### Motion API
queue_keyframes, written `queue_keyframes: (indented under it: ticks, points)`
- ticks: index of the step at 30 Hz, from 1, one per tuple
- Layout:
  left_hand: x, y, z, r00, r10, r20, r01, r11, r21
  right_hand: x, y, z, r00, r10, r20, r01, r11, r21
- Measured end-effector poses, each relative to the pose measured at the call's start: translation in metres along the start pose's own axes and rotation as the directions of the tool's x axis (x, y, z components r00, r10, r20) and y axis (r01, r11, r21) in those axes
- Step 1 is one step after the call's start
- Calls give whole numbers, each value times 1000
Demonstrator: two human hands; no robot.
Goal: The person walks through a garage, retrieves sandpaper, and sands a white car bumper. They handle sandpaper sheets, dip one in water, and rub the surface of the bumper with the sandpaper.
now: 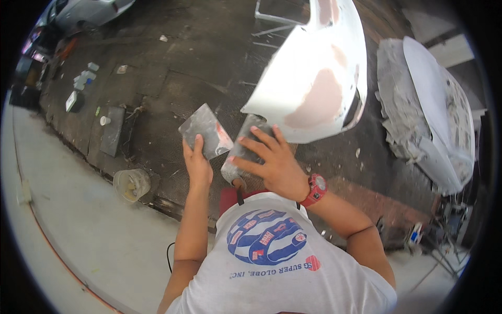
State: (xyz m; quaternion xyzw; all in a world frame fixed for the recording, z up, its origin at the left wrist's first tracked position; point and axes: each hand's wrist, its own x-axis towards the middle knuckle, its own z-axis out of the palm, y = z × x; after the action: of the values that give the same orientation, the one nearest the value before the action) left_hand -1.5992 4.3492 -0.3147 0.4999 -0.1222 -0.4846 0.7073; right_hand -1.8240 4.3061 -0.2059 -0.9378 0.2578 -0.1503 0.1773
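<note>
Plate (200,127), flat, grey and roughly square, with a reddish smear (224,135) along the right edge: gripped in left hand (198,166), thumb over the upper face, tilted in front of the torso. Under right hand (281,163): grey rectangular piece (250,125), palm turned down, fingers spread across the upper face. Cannot tell whether gripped from beneath or merely covered by the hand. Plate and rectangular piece side by side, near corners close; contact between them not determinable.

Just beyond the right hand: white curved panel (285,78), marked with dull pink patches (320,99), lower left corner close to the rectangular piece. Behind it, to the left, pale metal frame (276,20). On right wrist: red watch (317,189).

On the floor at left: translucent tub (119,187) with pale contents, and farther off a dark block (111,140) with small white cup (105,121) at the upper left end. Well apart at right: second white panel (418,65), beside crumpled grey sheeting (395,99). At far upper left: part of a silver car (86,13).
</note>
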Motion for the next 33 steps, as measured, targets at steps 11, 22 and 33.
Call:
queue_keyframes:
  ticks: [11, 22, 33]
  points:
    - [-34, -27, 17, 941, -192, 280, 134, 967, 215, -75, -4, 32, 909, 405, -98, -416, 893, -173]
    - [-151, -79, 43, 812, -282, 510, -137, 758, 638, -219, -51, 68, 794, 535, -289, -565, 825, -24]
    - [-205, -94, 64, 830, -342, 440, 282, 939, 197, -271, -117, 29, 824, 480, -300, -417, 873, 252]
